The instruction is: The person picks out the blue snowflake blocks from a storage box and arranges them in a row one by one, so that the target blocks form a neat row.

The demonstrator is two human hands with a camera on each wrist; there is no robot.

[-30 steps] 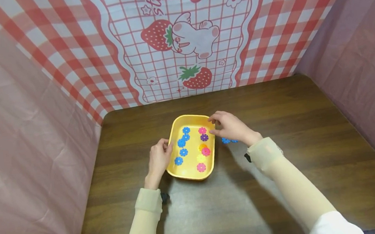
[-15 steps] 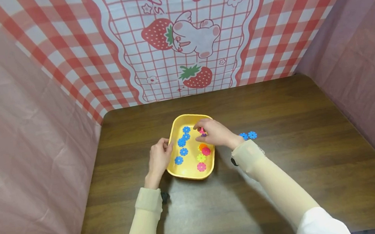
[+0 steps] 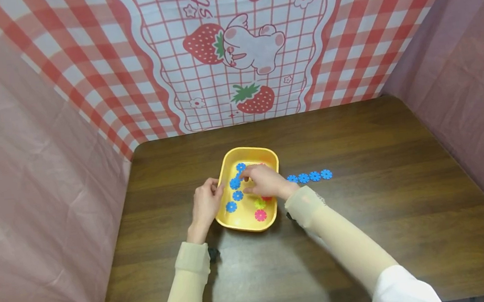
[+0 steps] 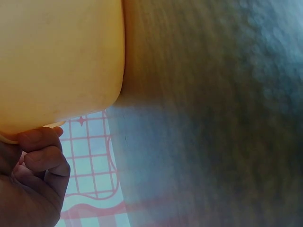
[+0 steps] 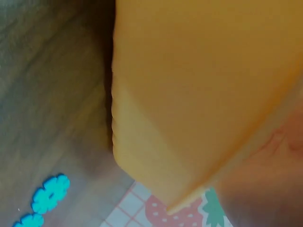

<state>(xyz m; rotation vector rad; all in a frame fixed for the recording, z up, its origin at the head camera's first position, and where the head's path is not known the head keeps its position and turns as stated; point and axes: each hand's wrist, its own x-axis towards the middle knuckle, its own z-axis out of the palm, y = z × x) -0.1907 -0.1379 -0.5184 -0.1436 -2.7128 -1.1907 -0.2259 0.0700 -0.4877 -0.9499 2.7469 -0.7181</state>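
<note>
The right hand (image 3: 266, 181) curves into the yellow tray (image 3: 246, 221), a clear gap between thumb and fingertips, with no visible hold on anything; blue discs (image 3: 238, 196) lie in the tray in an uneven line, just left of those fingertips; a yellow disc (image 3: 259, 203) and a pink disc (image 3: 260, 215) lie below the fingers; the left hand (image 3: 205, 203) pinches the tray's left rim; right of the right fingers, a row of four blue discs (image 3: 315, 176) lies on the worktop (image 3: 381, 206); beyond both hands, a strawberry-print cloth (image 3: 237, 50) bears sideways lettering (image 3: 202, 1), "str" readable.
</note>
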